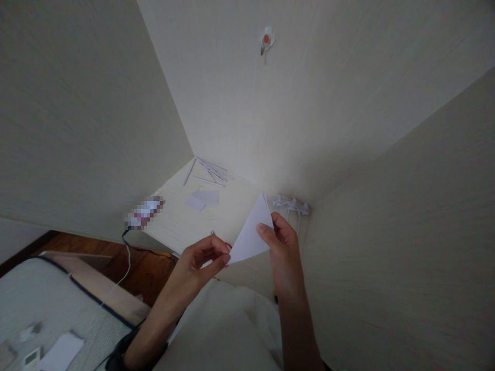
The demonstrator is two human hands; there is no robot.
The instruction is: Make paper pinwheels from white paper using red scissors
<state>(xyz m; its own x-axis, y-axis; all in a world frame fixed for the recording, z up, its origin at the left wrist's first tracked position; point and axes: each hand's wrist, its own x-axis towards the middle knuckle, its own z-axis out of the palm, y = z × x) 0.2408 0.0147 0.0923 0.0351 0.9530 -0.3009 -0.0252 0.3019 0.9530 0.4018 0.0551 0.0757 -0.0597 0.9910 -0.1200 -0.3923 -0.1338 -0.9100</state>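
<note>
Near the middle of the frame, a little below centre, both hands hold a white paper triangle (252, 233) up in the air above the desk (178, 219). The left hand (201, 257) pinches the lower left corner of the paper, its grip closed on it between thumb and fingers. The right hand (282, 245) holds the right edge, the thumb lying on the front face of the paper and the fingers behind it, so this grip is also clamped on the paper. The top point of the triangle points up.

The desk is white and stands in the corner of pale walls. At its far side, in the centre of the frame, lie several thin paper sticks (209, 171). Just below them lie flat paper pieces (203, 199). At the left edge of the desk lies a blurred object (144, 213), and a white cable (126, 263) hangs down from there to the wooden floor. To the right of the triangle, against the wall, stand small paper pinwheels (291, 204). High on the wall is a hook (266, 40). At the lower left of the frame is a mat (58, 304) with small things on it.
</note>
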